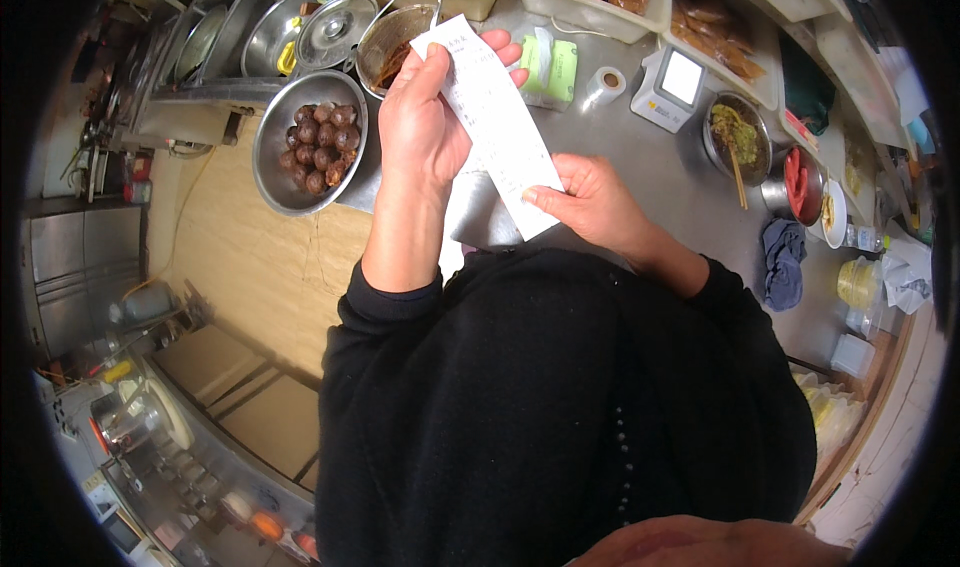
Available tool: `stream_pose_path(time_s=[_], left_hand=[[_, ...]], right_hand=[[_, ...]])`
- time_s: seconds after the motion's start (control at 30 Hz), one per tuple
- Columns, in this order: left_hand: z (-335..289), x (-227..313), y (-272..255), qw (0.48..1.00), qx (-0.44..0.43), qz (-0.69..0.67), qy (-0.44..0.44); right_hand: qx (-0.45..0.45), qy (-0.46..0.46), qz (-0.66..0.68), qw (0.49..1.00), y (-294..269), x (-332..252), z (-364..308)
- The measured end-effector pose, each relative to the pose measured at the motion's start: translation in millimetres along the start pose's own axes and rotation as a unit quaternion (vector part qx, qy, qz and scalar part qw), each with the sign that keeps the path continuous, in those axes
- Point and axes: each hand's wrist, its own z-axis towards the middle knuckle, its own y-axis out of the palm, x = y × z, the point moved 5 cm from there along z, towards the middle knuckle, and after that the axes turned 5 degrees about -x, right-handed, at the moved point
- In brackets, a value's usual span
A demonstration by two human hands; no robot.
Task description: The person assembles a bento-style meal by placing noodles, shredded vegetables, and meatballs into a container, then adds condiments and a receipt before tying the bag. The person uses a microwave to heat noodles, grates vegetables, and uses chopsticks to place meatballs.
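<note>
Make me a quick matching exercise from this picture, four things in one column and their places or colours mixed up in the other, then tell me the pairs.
Things:
1. Paper slip
2. Dark round balls
3. Soft packet
4. Crumpled cloth

Places or colours:
A. Light green
B. In a metal bowl
C. Dark blue
D. Held by the left hand and right hand

Pairs: 1-D, 2-B, 3-A, 4-C

One paper slip (493, 117), one plastic roll (600, 93), one blue cloth (783, 264)
</note>
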Motion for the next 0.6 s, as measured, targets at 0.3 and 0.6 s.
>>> stream_pose_path(time_s=[0.3, 0.6], left_hand=[[1, -4, 6, 1.0, -0.008, -0.012, -0.025], [6, -12, 8, 0.992, -0.087, -0.048, -0.078]], right_hand=[[-0.07, 0.016, 0.093, 0.993, 0, -1, 6], [-0.062, 0.022, 0.284, 0.957, 6, 2, 3]])
